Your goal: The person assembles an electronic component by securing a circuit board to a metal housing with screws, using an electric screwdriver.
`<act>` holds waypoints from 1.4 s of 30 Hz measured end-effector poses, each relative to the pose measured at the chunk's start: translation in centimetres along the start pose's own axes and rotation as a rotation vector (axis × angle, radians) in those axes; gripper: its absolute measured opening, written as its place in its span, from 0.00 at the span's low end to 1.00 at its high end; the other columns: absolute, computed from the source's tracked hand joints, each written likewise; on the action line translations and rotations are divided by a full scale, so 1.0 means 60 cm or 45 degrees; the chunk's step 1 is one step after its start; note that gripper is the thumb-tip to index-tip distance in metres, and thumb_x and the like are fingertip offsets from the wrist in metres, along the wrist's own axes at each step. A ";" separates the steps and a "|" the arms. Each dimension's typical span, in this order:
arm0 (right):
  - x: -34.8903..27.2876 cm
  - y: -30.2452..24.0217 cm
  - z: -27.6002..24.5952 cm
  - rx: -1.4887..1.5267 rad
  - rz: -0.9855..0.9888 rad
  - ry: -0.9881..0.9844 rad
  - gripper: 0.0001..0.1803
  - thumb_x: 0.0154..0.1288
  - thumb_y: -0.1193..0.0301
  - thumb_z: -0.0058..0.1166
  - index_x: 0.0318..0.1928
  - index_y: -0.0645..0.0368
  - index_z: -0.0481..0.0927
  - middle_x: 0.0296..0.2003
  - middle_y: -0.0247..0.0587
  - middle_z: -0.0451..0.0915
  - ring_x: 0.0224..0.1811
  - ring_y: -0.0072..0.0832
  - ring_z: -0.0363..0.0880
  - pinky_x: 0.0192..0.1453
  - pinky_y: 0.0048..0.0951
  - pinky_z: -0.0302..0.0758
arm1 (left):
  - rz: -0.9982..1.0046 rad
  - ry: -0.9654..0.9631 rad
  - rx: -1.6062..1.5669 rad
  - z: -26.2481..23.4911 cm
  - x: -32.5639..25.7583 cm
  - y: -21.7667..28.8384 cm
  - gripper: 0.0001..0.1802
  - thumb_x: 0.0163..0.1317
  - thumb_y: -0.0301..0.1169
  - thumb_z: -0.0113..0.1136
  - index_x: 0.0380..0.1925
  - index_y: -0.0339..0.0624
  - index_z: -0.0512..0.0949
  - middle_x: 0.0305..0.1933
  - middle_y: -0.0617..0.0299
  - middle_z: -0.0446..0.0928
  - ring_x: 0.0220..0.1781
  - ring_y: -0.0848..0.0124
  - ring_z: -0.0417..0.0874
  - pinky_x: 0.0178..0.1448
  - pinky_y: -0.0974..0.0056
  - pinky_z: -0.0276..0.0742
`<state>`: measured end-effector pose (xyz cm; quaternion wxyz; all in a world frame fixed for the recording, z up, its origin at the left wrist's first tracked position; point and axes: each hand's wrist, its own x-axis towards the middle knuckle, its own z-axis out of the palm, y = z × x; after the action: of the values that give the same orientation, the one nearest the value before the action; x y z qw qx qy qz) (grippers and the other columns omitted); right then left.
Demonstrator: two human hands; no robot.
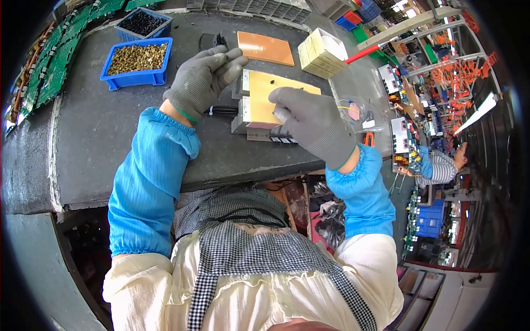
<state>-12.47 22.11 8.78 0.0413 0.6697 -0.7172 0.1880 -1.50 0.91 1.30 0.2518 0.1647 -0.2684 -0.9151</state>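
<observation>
My left hand (203, 79), in a grey glove, is raised over the bench beside the left edge of a yellow board (260, 105). Its fingers are stretched out, slightly bent, with nothing visible in them. My gloved right hand (317, 122) is over the right part of that board, with fingers curled in and fingertips close together. Whatever they may hold is hidden. Silver finned metal blocks (240, 122) show under the board's left side. A small black piece (272, 82) lies on its upper part. Black cables (223, 110) lie left of the blocks.
Brass-coloured small parts fill a blue bin (138, 79); behind it another blue bin (167, 26) holds black parts. An orange-brown board (265, 48) and a carton (321, 55) stand at the back. Green circuit boards (55, 77) line the left. A person (441, 165) works at far right.
</observation>
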 end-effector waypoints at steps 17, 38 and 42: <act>0.086 -0.022 -0.036 0.452 0.161 0.244 0.16 0.66 0.76 0.63 0.54 0.57 0.82 0.38 0.44 0.87 0.41 0.35 0.89 0.45 0.32 0.84 | -0.172 -0.300 0.268 0.001 -0.017 -0.002 0.30 0.77 0.59 0.49 0.43 0.42 0.81 0.25 0.71 0.75 0.21 0.83 0.67 0.21 0.77 0.59; -0.022 0.047 -0.057 0.349 0.369 0.229 0.16 0.66 0.76 0.62 0.54 0.58 0.82 0.39 0.44 0.88 0.41 0.30 0.89 0.46 0.29 0.83 | 0.237 -0.066 0.433 -0.008 0.012 0.025 0.26 0.79 0.48 0.54 0.55 0.33 0.80 0.36 0.65 0.82 0.30 0.81 0.74 0.33 0.75 0.69; -0.072 0.062 -0.047 0.326 0.473 0.178 0.15 0.66 0.75 0.61 0.54 0.58 0.83 0.39 0.47 0.88 0.41 0.35 0.90 0.46 0.33 0.84 | 0.204 -0.085 0.463 -0.006 0.010 0.010 0.25 0.79 0.47 0.55 0.56 0.34 0.80 0.38 0.64 0.82 0.32 0.80 0.75 0.34 0.75 0.71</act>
<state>-16.19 27.24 9.22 -0.0296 0.5114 -0.7938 0.3278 -1.62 0.01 1.27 0.2810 0.1552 -0.4495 -0.8336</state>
